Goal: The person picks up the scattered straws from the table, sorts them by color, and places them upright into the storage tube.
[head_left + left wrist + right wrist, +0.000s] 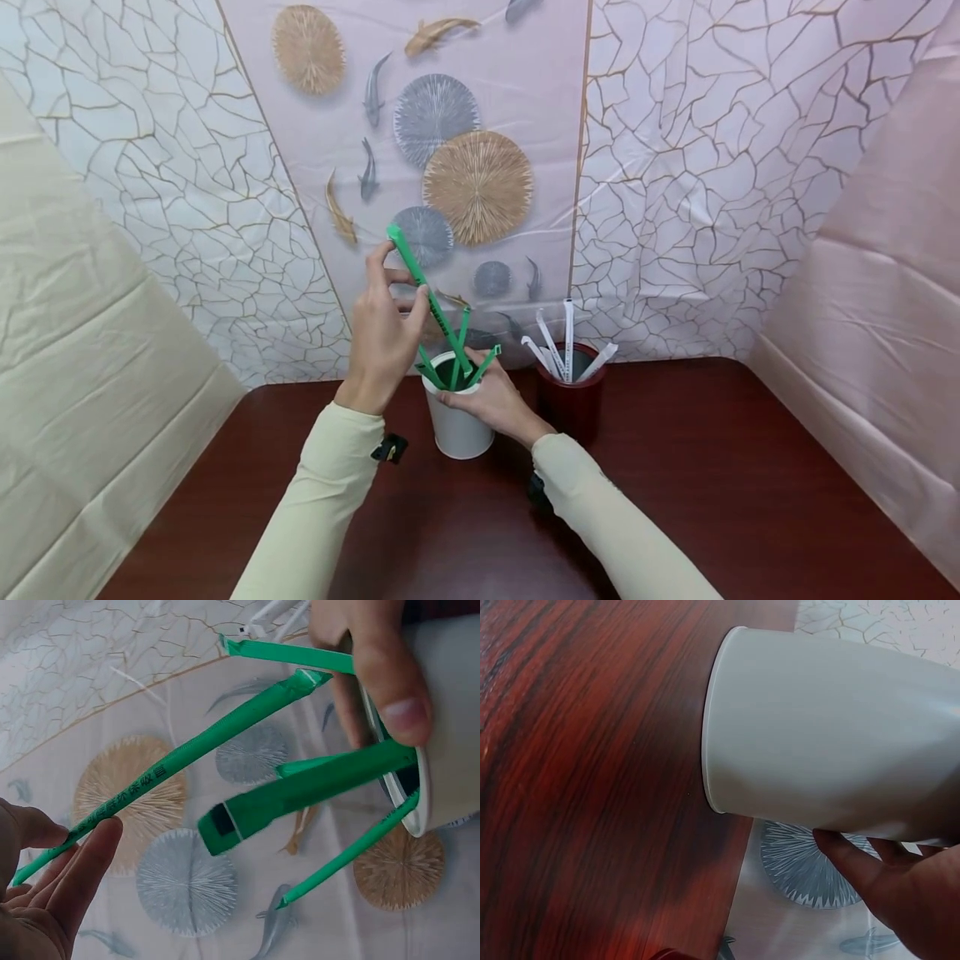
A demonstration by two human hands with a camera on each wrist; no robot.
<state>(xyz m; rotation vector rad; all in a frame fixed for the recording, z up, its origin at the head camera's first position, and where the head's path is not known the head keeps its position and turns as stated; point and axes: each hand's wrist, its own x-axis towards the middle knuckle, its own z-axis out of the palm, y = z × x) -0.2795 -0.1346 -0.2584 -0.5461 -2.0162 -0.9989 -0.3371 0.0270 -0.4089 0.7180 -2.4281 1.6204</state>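
In the head view, my left hand pinches a green paper-wrapped straw between thumb and fingers. Dark printing runs along the wrapper in the left wrist view. This straw slants down to the right, its lower end over the mouth of a white cup. My right hand grips that cup near the rim, thumb on the near side. Several other green wrapped straws stick out of the cup. From the right wrist, the cup's wall and base show, with fingers against its side.
Right of the white cup stands a dark red cup holding several white wrapped straws. Both cups are on a dark red wooden table. Patterned cloth hangs behind, with plain cloth walls at both sides.
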